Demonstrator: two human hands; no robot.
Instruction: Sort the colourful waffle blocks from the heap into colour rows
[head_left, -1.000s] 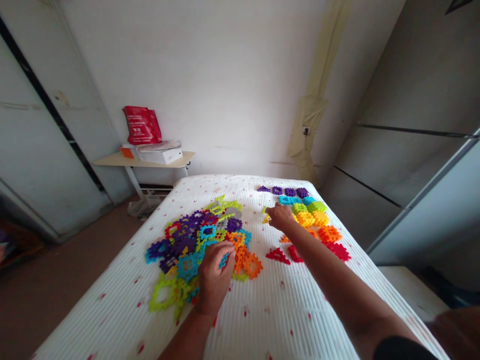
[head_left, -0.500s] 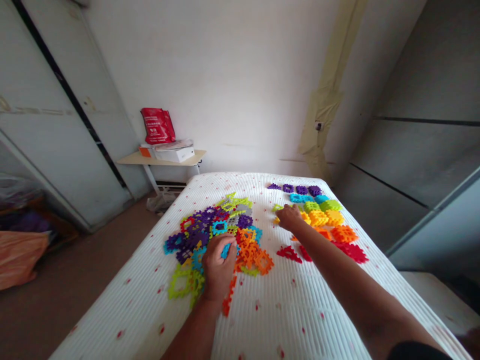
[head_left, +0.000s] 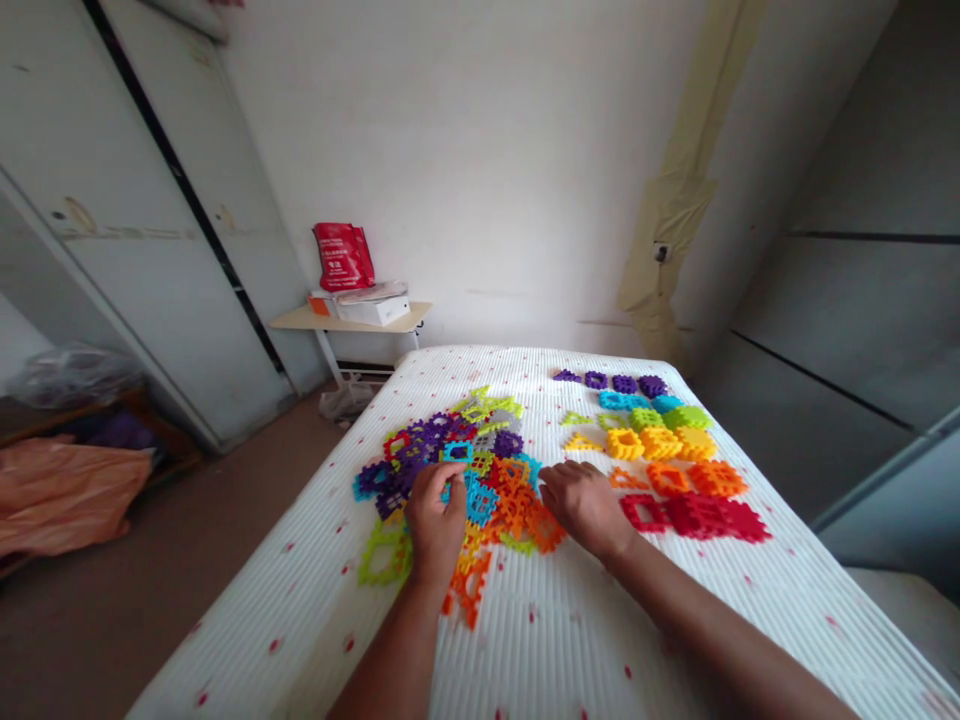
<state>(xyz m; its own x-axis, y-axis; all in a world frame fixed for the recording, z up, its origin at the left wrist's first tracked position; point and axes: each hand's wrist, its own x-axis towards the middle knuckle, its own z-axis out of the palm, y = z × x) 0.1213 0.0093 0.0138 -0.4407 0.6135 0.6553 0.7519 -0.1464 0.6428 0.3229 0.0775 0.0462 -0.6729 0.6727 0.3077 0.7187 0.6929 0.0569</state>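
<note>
A mixed heap of toothed plastic building pieces (head_left: 427,440) lies on the bed, in purple, blue, green, orange and other colours. My left hand (head_left: 435,520) is at the heap's near side, thumb and fingers curled around what looks like a blue toothed piece (head_left: 447,491), mostly hidden. My right hand (head_left: 586,503) hovers between the heap's orange pieces (head_left: 517,505) and the sorted rows, fingers bent but loosely apart, with nothing visible in them. Red pieces (head_left: 697,515) lie just right of it. Yellow pieces (head_left: 660,442) and green pieces (head_left: 645,418) line up farther back.
Purple pieces (head_left: 624,384) and blue ones (head_left: 619,400) form the farthest rows. The bed (head_left: 555,630) has a white ribbed cover. Beyond it, a small table (head_left: 300,318) carries a red bag (head_left: 343,257) and boxes. Cabinets stand along both sides.
My right hand has drawn back from the green and yellow rows towards the heap. My left hand has shifted slightly left over the pile. The view has turned a little left.
</note>
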